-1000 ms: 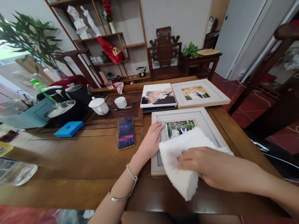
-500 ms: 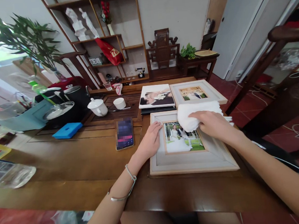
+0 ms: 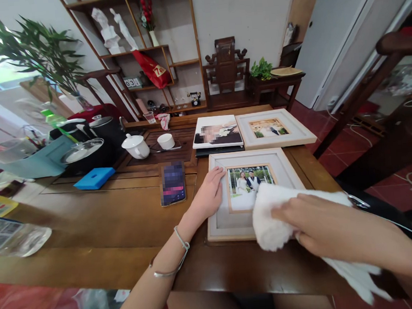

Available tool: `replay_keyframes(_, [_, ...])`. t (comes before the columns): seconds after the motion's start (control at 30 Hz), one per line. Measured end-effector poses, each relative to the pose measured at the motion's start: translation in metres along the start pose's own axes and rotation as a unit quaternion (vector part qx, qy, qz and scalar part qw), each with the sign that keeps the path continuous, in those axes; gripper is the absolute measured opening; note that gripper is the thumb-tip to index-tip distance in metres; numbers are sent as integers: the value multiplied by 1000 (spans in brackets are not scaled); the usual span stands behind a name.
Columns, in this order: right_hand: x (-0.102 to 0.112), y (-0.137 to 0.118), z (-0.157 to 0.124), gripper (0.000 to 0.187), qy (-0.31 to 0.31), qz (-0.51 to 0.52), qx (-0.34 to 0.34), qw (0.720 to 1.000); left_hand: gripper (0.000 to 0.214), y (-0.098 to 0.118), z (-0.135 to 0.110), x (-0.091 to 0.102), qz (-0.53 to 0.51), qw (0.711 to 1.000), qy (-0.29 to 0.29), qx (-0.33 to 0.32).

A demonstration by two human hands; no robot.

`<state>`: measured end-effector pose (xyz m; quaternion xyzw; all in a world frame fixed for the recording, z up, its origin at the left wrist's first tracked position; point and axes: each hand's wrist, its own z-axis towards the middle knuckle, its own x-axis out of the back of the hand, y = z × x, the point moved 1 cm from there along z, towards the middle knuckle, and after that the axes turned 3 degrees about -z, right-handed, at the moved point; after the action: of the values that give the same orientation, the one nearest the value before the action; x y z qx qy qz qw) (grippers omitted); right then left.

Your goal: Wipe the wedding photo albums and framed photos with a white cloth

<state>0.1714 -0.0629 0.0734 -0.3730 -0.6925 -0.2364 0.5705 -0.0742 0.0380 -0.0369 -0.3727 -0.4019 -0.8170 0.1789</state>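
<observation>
A light grey picture frame [image 3: 221, 225] with a wedding photo lies flat on the wooden table in front of me. My left hand [image 3: 211, 192] grips its left border, fingers curled over the edge. My right hand [image 3: 305, 218] is closed on a bunched white cloth [image 3: 272, 216], which covers the frame's lower right part and hangs past its near edge. The cloth's loose end trails below my right wrist. Behind this frame are a second framed photo [image 3: 280, 138] and a white-edged photo panel [image 3: 216, 130] lying on something dark.
Left of the frame lies a phone [image 3: 172, 184]. Farther left are a blue block [image 3: 94, 178], a lidded white cup [image 3: 135, 146], a small white bowl [image 3: 166, 141], a dark pan [image 3: 87, 157] and a clear bottle [image 3: 22, 238]. A dark chair [image 3: 365, 160] stands at the right.
My right hand has swept the white cloth from the frame's upper right down toward me, past its near edge. The photo's couple is now more exposed. My left hand stays on the border.
</observation>
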Motion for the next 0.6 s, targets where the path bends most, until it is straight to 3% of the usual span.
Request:
replay_keyframes(0.1, [4,-2,-8,44,4,52,37,998,39,-1,0,-1,1,1000,1,-1])
replay_keyframes(0.2, [6,12,9,36,15,64,17,998,39,0,0,-1,-1,1000,3,-4])
replay_keyframes(0.33, [6,37,46,32,74,-28,-108,991,39,-1,-1,0,-10,1000,7,-4])
replay_keyframes(0.47, [-1,56,71,41,189,-109,-193,957,40,-2,-1,0,-14,1000,0,-7])
replay_keyframes(0.53, [-9,61,81,45,232,-121,-185,947,41,-3,-1,-1,-19,1000,4,-8])
replay_keyframes(0.6, [-19,60,92,46,235,-121,-148,953,41,-3,-1,-1,-23,1000,8,-7])
